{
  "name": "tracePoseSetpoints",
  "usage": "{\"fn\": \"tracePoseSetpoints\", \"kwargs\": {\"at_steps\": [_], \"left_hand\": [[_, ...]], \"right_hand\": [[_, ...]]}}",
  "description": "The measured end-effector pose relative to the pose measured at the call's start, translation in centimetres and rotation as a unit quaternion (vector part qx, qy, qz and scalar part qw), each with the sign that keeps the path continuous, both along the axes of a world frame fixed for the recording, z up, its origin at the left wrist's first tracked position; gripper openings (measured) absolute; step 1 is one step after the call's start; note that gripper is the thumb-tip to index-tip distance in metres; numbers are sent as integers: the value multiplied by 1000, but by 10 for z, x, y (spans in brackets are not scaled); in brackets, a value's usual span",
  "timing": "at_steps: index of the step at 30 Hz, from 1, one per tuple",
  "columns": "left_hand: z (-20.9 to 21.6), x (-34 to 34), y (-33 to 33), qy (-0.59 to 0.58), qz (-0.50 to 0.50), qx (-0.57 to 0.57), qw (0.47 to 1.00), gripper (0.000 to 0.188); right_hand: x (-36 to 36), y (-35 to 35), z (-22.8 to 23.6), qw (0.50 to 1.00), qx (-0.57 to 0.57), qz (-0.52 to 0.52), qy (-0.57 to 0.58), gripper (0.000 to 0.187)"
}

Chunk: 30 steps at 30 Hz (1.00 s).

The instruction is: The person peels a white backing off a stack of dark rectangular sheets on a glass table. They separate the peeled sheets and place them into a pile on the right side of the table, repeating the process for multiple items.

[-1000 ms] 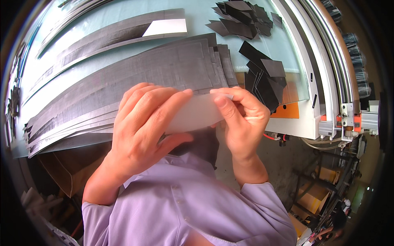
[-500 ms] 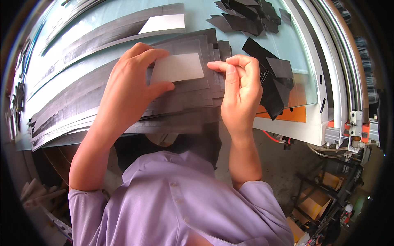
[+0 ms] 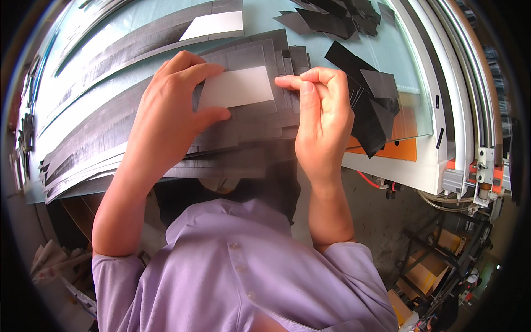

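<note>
A white four-sided card (image 3: 238, 87) lies on top of a stack of dark grey sheets (image 3: 243, 128). My left hand (image 3: 168, 102) rests over the card's left end, thumb and fingers spread apart. Its forefinger is by the far edge and its thumb by the near edge. Just past the card's right end is my right hand (image 3: 323, 105), its forefinger reaching left and its thumb pressed in against the fingers. Whatever that pinch may hold is hidden from view.
A second white card (image 3: 213, 25) lies on another dark strip farther back. Loose black cut pieces (image 3: 362, 99) sit right of my right hand, and more black scraps (image 3: 332, 19) are heaped behind. A white frame with metal rails (image 3: 467, 110) borders the glass tabletop (image 3: 409, 61).
The whole view has shifted slightly. My right forefinger is a little closer to the card's right end; my left hand keeps its place over the card.
</note>
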<state>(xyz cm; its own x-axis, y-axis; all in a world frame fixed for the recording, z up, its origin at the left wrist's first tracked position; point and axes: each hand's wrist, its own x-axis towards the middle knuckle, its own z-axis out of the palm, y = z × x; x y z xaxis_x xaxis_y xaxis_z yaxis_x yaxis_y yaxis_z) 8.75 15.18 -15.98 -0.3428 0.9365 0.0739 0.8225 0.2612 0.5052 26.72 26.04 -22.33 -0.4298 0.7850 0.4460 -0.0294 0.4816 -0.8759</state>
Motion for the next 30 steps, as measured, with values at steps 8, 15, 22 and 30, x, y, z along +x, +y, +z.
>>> {"fn": "tracePoseSetpoints", "kwargs": {"at_steps": [8, 15, 22, 30], "left_hand": [[-1, -1, 1, -8, -4, 0, 1000, 56], [-1, -3, 1, -9, -5, -4, 1000, 56], [-3, -5, -3, -5, -11, 21, 1000, 58], [2, -20, -55, 64, 56, 12, 996, 52]], "right_hand": [[-1, -1, 1, 1000, 1, 2, -11, 6], [0, 1, 0, 998, 33, 4, -62, 7], [-6, 0, -4, 993, 95, -13, -70, 2], [-4, -2, 5, 978, 146, -27, -148, 9]]}}
